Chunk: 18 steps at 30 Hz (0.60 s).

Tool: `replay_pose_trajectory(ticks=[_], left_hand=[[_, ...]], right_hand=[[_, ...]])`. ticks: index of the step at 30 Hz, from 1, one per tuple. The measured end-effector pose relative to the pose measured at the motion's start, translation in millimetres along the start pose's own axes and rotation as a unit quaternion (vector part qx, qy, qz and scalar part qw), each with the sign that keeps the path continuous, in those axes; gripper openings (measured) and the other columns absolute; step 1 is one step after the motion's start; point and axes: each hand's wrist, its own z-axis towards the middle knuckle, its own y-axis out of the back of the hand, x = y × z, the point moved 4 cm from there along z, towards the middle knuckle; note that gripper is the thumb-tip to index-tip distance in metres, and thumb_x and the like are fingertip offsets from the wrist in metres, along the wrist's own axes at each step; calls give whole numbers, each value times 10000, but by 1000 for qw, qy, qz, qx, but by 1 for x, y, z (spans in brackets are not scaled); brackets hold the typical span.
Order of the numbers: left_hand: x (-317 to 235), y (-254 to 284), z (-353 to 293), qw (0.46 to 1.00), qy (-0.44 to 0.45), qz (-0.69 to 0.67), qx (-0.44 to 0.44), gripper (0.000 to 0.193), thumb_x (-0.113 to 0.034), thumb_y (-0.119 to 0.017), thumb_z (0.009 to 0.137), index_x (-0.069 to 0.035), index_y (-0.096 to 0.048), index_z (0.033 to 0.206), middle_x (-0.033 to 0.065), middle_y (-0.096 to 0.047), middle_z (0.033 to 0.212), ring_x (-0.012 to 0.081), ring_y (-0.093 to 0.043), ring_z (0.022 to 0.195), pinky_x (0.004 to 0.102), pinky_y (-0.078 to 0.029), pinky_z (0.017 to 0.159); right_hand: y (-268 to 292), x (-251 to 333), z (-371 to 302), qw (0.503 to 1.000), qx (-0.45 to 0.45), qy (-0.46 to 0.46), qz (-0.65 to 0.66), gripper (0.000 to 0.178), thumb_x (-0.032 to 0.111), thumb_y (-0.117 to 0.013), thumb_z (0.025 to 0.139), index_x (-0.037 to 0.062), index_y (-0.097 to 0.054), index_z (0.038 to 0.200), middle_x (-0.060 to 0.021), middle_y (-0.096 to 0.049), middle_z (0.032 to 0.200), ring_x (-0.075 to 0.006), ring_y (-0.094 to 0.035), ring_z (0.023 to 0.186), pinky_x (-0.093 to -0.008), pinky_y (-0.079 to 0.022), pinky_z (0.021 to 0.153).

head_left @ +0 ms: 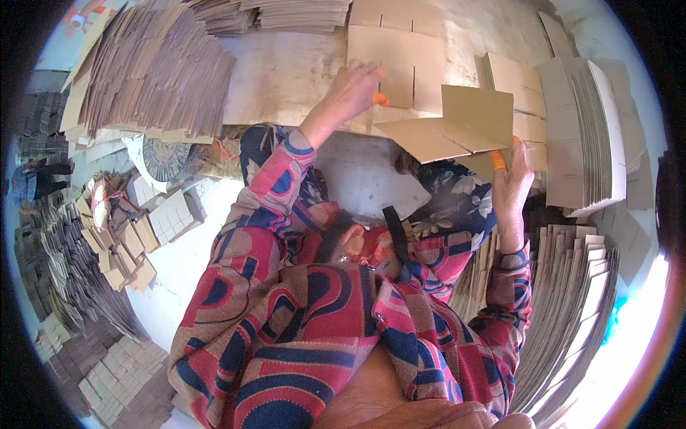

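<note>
My right hand (pixel 511 187) grips the lower right edge of a slotted cardboard divider piece (pixel 479 114), which stands bent, one panel upright and one slanting toward me. Orange covers wrap the fingertips of both hands. To the left, my left hand (pixel 349 91) reaches over a flat slotted cardboard sheet (pixel 396 53) on the work surface. Its thumb and forefinger are apart, with nothing visible between them. The undersides of its fingers are hidden, so how firmly they touch the sheet does not show.
A long leaning stack of cardboard sheets (pixel 153 68) lies at the far left of the work surface (pixel 286 79). More upright stacks (pixel 589 136) stand at the right, and another row (pixel 557 300) is beside my right arm. Cut cardboard pieces (pixel 121 250) are heaped on the left.
</note>
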Motion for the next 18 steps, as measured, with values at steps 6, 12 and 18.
replay_pose_trajectory(ticks=[6, 12, 18], left_hand=[[-8, -53, 3, 999, -9, 16, 30, 645, -485, -699, 703, -48, -536, 1148, 124, -541, 1213, 322, -461, 1166, 461, -367, 947], [-3, -84, 5, 992, -58, 94, 55, 607, -498, -679, 719, -30, -570, 1090, 132, -479, 1275, 317, -444, 1162, 453, -356, 914], [-9, -82, 8, 994, -59, 74, 62, 456, -380, -651, 767, -54, -585, 1078, 126, -475, 1272, 289, -474, 1095, 438, -374, 855]], right_hand=[[0, -7, -2, 1000, 7, -12, -7, 351, 23, -631, 836, 48, -506, 1163, -228, -620, 894, -392, -639, 824, -364, -508, 637], [4, 0, 1, 1000, 10, 10, -23, 394, -30, -601, 820, 44, -502, 1194, -230, -619, 883, -378, -654, 819, -360, -514, 636], [11, -4, -12, 1000, -22, 2, -15, 426, -36, -556, 834, 59, -488, 1243, -222, -639, 947, -362, -664, 863, -352, -526, 683]])
